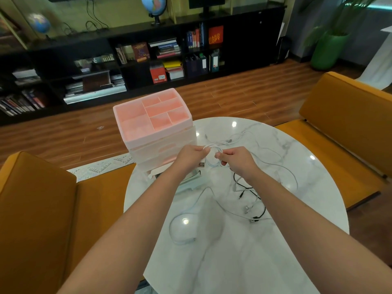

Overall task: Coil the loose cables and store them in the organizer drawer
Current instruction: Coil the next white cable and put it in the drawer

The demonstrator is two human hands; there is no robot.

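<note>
So, quick rundown of the cable mess:

left hand (189, 157): fingers curled, grip pinched on the small loop of white cable (212, 147), held above the middle of the counter (297, 149)
right hand (235, 161): fingertips clamped on the other side of that same loop, just beside the left hand
USB plug (202, 165): hangs off the loop, right under the left hand
rest of the white cable: trails away toward the counter's far and right edges
black cable (248, 189): loose tangle lying flat toward the near-right side, below the right wrist
second white cable (180, 230): lies in a rough ring near the counter's left edge, closer to the person
organizer (151, 117): pink and translucent, sits at the far-left edge of the counter, open compartments on top, drawers stacked below
bottom drawer (182, 179): looks pulled out toward the hands, mostly hidden by the left forearm
orange seats (38, 198): both sides of the counter
</note>
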